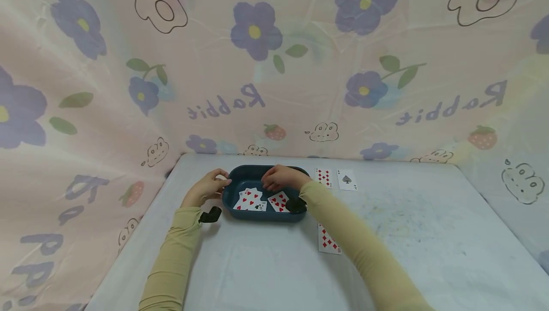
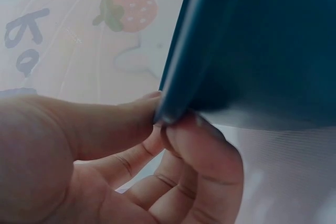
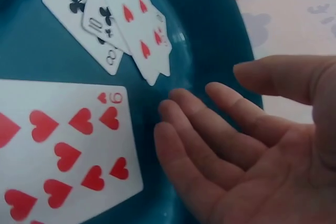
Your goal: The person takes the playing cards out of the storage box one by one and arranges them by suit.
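Note:
A dark teal oval tray (image 1: 257, 216) stands on the table. At its left end my left hand (image 1: 205, 189) grips the rim; in the left wrist view the thumb and curled index finger pinch the tray edge (image 2: 181, 59). My right hand (image 1: 284, 177) is over the right half of the tray, and the right wrist view shows its fingers (image 3: 210, 145) loosely extended with nothing in them. Below it, a nine of hearts (image 3: 63, 153) lies in the tray. An overlapping pile of cards (image 1: 249, 200), hearts and clubs among them, lies in the tray's left part.
On the table to the right of the tray lie a diamonds card (image 1: 323, 177) and an ace of spades (image 1: 347, 179). Nearer the front, another diamonds card (image 1: 329, 240) is partly hidden by the right sleeve (image 1: 356, 230). A patterned curtain (image 1: 300, 87) rises behind the table.

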The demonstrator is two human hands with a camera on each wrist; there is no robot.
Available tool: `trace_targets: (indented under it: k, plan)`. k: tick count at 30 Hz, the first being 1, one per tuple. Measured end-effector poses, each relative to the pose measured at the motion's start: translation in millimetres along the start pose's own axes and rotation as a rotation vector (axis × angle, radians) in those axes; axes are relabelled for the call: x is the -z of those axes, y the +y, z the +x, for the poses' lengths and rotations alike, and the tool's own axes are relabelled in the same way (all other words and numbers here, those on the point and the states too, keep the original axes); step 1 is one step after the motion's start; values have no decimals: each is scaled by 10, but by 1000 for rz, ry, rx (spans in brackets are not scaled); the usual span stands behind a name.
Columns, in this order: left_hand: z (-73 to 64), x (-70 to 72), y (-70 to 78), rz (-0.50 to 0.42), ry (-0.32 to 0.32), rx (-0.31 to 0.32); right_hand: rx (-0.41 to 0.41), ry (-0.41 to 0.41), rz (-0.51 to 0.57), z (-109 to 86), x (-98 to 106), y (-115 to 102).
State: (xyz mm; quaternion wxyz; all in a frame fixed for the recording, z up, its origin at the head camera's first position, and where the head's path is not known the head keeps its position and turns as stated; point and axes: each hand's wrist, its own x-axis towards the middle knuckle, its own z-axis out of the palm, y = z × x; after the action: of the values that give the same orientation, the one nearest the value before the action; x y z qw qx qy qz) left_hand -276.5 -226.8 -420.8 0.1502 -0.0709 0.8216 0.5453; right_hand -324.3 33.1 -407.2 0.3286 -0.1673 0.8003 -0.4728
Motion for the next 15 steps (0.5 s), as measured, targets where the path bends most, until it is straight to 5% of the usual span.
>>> trace_targets:
  k: [15]
  plan:
    - [0,3,-8,-8,3,0,-53,-57,68,46,-101,5]
